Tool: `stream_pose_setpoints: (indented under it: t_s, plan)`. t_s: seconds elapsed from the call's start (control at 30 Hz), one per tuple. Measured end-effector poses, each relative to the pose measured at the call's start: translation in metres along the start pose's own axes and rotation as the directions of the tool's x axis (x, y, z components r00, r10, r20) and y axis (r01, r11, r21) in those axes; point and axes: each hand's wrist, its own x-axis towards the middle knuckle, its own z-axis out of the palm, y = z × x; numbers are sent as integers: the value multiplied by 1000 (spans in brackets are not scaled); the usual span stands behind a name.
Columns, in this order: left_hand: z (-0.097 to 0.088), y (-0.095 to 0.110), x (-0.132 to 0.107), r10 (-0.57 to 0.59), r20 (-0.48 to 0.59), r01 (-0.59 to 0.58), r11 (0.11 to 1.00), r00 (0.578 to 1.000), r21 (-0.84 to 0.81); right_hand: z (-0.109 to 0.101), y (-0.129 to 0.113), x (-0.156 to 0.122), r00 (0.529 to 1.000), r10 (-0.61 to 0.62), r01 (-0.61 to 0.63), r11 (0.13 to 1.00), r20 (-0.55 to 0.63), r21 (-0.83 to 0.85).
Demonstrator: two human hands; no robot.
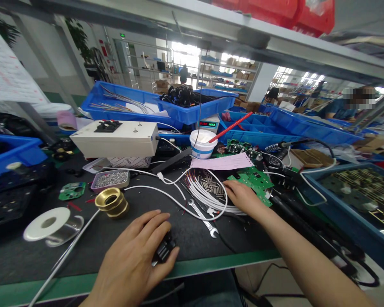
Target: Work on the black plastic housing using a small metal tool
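Observation:
My left hand (137,256) lies over a small black component (164,249) near the front edge of the dark work mat, fingers curled round it. My right hand (243,196) reaches forward to the bundle of white wires (208,192) and small metal pins, just left of a green circuit board (252,179). Its fingertips are turned down into the wires and I cannot make out whether they pinch anything. A small wrench (205,219) lies between my two hands.
A brass ring (112,202), a solder spool (49,224), a tray of screws (110,179), a white control box (115,138), a white tub with a red stick (203,143), pink paper (222,162) and blue bins (166,106) surround the mat. A blue tray (355,200) sits right. A person works far back right.

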Motion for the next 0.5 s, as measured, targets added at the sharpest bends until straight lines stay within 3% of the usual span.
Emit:
stream_pose_setpoints:
  t_s: [0.23, 0.5]
  plan:
    - [0, 1, 1, 12, -30, -13, 1000, 999, -25, 4, -34, -2, 996, -50, 66, 969, 72, -237]
    - [0, 2, 0, -3, -7, 3, 998, 1000, -59, -11, -40, -34, 987, -124, 145, 959, 102, -243]
